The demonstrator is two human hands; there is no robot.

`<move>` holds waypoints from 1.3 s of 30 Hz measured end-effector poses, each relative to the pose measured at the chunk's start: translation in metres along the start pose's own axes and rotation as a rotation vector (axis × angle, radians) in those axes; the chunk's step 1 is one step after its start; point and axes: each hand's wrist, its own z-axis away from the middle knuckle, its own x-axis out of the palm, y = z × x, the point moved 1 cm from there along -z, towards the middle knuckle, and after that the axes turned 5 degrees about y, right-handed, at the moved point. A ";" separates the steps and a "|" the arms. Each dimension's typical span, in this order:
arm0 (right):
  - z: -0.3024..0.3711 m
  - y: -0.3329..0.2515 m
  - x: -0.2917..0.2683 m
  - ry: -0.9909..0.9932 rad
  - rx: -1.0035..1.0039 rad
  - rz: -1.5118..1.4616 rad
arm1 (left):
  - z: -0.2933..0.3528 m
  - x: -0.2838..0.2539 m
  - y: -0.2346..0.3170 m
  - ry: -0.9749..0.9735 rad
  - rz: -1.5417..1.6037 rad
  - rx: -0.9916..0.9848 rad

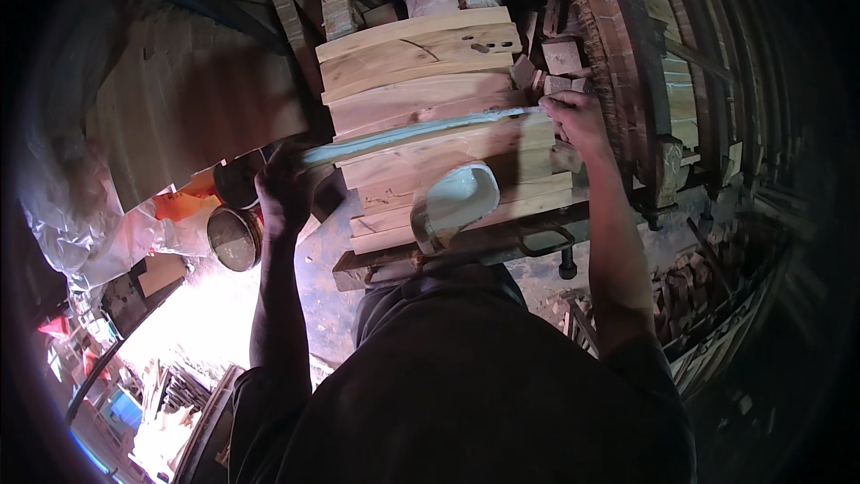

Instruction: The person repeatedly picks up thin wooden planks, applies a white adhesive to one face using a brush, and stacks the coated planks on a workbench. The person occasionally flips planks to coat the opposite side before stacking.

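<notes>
My left hand (285,186) and my right hand (576,118) are closed on the two ends of a long wooden strip (421,133). Its upturned edge carries a wet-looking, bluish-white coating. The strip lies crosswise over a row of pale boards (417,49), whether resting on them or just above I cannot tell. Nearer to me, a cut-open plastic container (432,226) holds a white, glue-like liquid (461,197) and sits on the near boards. The fingers of my left hand are in shadow; those of my right pinch the strip's end.
A metal clamp handle (546,240) juts out at the near edge of the boards. Wood offcuts (563,56) are heaped beyond my right hand. Left are a round tin (235,238), a large joined panel (193,108) and plastic sheeting (67,211). Long beams (658,81) stand at right.
</notes>
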 end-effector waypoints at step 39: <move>0.149 -0.150 0.212 -0.569 0.322 -0.768 | 0.010 0.000 -0.008 0.040 0.232 -0.122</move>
